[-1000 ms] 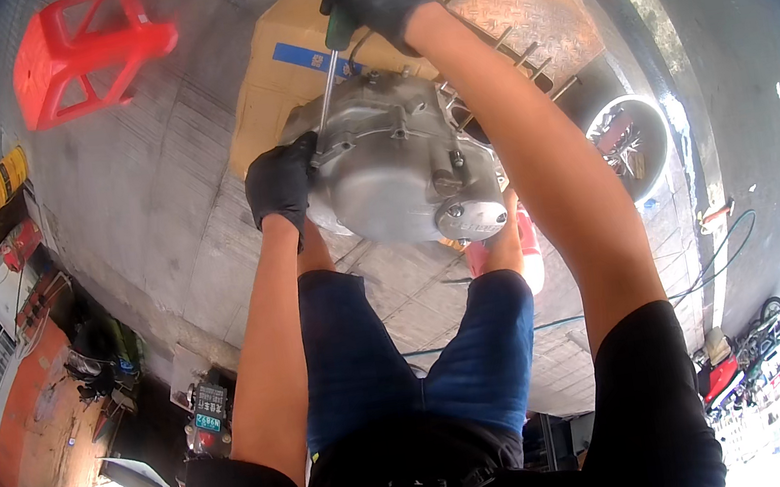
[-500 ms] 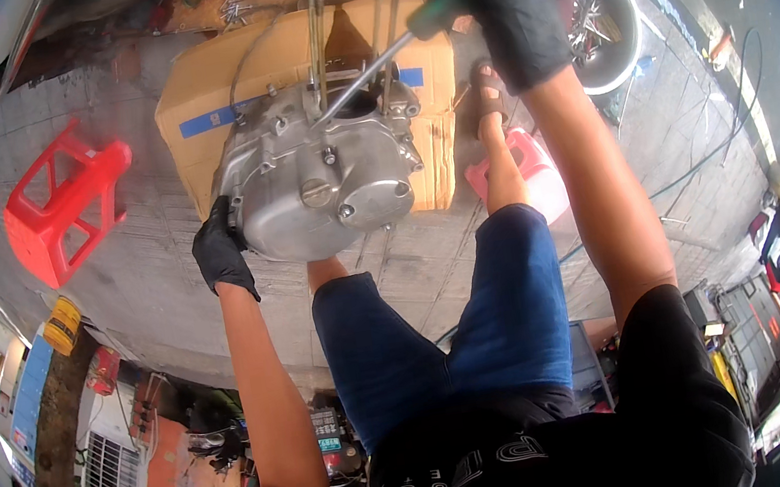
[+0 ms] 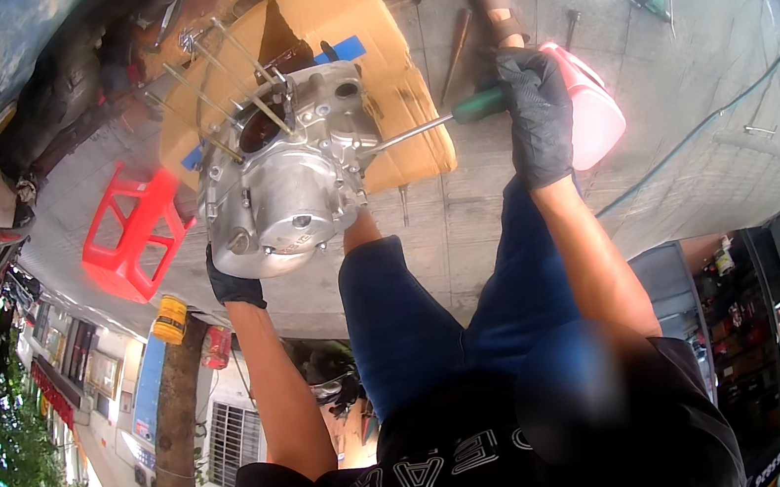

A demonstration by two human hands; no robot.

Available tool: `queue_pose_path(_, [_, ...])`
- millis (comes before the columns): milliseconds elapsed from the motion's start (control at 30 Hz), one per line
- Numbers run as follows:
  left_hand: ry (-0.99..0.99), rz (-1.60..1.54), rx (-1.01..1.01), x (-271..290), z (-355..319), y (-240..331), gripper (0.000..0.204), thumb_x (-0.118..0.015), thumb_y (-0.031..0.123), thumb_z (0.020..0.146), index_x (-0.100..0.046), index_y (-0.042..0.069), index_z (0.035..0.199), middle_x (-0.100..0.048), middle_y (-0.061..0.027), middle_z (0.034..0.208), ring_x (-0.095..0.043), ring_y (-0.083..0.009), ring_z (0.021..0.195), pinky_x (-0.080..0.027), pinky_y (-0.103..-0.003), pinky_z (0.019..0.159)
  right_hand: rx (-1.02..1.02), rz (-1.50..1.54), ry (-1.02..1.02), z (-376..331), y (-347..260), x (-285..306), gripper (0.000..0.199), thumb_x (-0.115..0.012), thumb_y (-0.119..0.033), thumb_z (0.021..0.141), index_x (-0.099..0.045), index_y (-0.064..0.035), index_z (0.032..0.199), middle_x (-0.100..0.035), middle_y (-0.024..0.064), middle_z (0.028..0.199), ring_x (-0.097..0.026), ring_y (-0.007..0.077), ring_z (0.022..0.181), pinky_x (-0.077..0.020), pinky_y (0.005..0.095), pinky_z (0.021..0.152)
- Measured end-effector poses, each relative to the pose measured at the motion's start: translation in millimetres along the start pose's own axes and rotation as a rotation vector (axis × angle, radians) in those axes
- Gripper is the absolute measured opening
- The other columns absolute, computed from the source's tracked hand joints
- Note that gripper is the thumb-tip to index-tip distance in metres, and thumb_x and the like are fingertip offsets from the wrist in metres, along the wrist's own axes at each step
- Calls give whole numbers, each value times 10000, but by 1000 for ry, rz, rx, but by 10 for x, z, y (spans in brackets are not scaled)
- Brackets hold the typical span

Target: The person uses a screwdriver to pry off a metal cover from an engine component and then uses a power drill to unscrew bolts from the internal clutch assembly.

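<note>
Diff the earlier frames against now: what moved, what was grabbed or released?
The right hand swung the green-handled screwdriver from above the engine case to its right side, shaft now level, tip at the case. Nothing grabbed or released. The left hand still grips the case's lower left edge, on the cardboard.

Matt cast-metal engine case [image 3: 287, 183], prob. cardboard [image 3: 381, 35] underneath

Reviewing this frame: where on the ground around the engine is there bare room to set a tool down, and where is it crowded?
Bare paving lies right of the pink stool, up to the green hose. Another bare strip runs between the red stool and the cardboard. Crowded: the cardboard under the engine case, where the left hand steadies it and the right hand drives a screwdriver.
</note>
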State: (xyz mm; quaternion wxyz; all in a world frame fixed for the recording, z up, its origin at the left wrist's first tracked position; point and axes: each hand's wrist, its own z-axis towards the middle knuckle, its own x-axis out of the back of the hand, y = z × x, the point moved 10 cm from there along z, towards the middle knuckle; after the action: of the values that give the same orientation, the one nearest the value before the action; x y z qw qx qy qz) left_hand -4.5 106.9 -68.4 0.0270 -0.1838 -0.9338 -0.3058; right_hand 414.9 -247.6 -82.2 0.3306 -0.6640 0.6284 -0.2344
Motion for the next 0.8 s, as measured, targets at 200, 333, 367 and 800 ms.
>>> queue_pose_path(200, [-188,725,-361,-1037,-281,405,438,-410,228,988,-439,-33,1339,-526,-152,1304,-552,-258,1152,-464,-399,989,-65,112,14,-66,87,-39,146,-596,-111,934,-535,-3,1011,-627,99,833,-634,152,727,-539,260,638])
queue_pose_path(333, [-153,226,-78,-950,-188,243,444,-443,223,983,-434,-48,1335,-524,-153,1297,-551,-241,1149,-465,-386,991,-150,143,-16,-137,147,-102,124,-587,-89,935,-524,4,989,-632,113,903,-646,169,660,-545,266,608])
queue_pose_path(367, [-149,188,-49,-985,-191,236,444,-452,218,980,-434,-50,1333,-526,-152,1293,-552,-237,1146,-467,-380,988,-161,171,-10,-151,155,-107,124,-586,-90,936,-523,4,987,-632,116,916,-646,168,662,-543,266,607])
queue_pose_path(800, [-156,376,-140,-882,-126,275,407,-489,198,970,-477,-41,1299,-557,-121,1243,-580,-204,1069,-497,-329,928,-242,187,-14,-106,368,-79,139,-580,-122,945,-543,0,1003,-640,119,869,-648,163,703,-537,266,640])
